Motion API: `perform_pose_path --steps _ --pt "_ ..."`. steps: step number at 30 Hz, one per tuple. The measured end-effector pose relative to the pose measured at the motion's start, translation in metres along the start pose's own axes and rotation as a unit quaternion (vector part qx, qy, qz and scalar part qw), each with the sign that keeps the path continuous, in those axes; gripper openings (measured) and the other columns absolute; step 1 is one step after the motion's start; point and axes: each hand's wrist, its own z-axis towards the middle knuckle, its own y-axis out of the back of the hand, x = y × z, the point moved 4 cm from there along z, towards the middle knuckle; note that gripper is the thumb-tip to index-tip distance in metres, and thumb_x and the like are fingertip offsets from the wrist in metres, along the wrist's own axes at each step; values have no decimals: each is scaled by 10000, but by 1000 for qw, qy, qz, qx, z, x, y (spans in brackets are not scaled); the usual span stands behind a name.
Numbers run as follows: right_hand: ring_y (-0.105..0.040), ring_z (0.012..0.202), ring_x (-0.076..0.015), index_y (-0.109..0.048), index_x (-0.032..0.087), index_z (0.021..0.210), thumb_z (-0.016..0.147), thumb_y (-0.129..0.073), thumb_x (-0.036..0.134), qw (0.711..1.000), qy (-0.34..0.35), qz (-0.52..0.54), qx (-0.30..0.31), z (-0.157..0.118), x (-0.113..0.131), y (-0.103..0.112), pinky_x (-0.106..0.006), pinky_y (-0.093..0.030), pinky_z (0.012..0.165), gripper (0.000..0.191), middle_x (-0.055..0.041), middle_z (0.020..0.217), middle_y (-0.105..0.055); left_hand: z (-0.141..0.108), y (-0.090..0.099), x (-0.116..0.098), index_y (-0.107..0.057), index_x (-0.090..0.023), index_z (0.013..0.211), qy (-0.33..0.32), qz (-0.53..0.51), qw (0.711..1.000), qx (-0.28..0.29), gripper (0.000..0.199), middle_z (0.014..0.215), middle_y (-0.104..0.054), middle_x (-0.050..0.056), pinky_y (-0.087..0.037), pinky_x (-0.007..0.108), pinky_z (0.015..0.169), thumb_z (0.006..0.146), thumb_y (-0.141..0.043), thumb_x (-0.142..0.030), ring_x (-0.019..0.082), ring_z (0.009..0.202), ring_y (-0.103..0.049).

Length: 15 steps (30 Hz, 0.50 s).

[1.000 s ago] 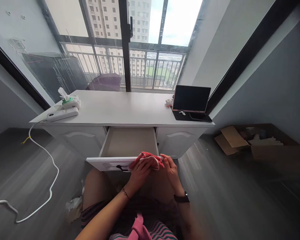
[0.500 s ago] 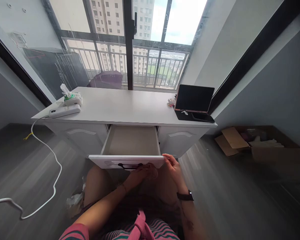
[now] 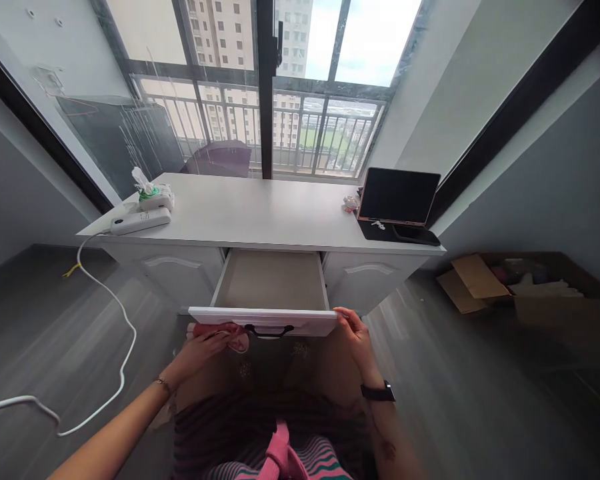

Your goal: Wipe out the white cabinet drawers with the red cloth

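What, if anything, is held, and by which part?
The left hand holds a red cloth, fingers over its middle; the right hand holds the drawer front by its top right corner.

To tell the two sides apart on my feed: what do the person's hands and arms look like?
Both the left hand and right hand are ungloved, with no sleeves visible over the forearms. A thin bracelet circles the left wrist; a smartwatch with a dark band is on the right.
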Motion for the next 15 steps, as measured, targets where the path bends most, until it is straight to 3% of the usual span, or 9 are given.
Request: perform_pose_path --steps 2,5,7,10,12,15 --pt "-682 842 -238 -782 221 980 855 -662 631 1000 -1 3 -3 0 -2 0 -359 -558 763 444 -77 944 -770 -11 9 11 -753 -288 1227 -5 0 999 43 691 1347 -739 69 -508 399 1143 775 -375 71 202 1292 -666" --pt "-684 853 -240 -781 226 984 853 -664 631 1000 -2 6 -5 0 -4 0 -361 -558 770 442 -72 944 -771 -15 20 18 -769 -302 1177 21 1 1000 21 641 1369 -726 48 -486 458 1163 810 -371 41 228 1276 -679" --pt "-687 873 -244 -779 229 987 858 -664 626 1000 -3 6 -10 0 -6 0 -367 -559 791 434 -70 956 -774 -7 25 10 -768 -314 1153 21 -15 1000 7 583 1379 -721 25 -474 484 1167 831 -396 -2 241 1272 -683" --pt "-693 905 -251 -775 226 994 866 -664 617 1000 -8 8 -7 0 -8 0 -379 -560 826 426 -72 979 -778 24 34 -24 -741 -330 1205 -8 -66 998 -9 574 1380 -721 12 -428 429 1203 830 -446 -12 213 1337 -634" --pt "-696 923 -255 -771 223 1008 873 -660 612 1000 -14 9 -2 1 -10 0 -387 -560 843 426 -75 996 -779 54 41 -60 -729 -321 1223 -79 -85 993 -36 562 1370 -729 2 -412 364 1214 853 -465 9 182 1341 -628" --pt "-696 955 -257 -768 218 1024 883 -651 600 1000 -18 6 -3 1 -12 0 -395 -554 875 424 -81 1025 -778 101 40 -116 -657 -202 1346 -185 -22 981 -61 473 1473 -657 50 -306 329 1276 944 -483 -22 166 1459 -504"
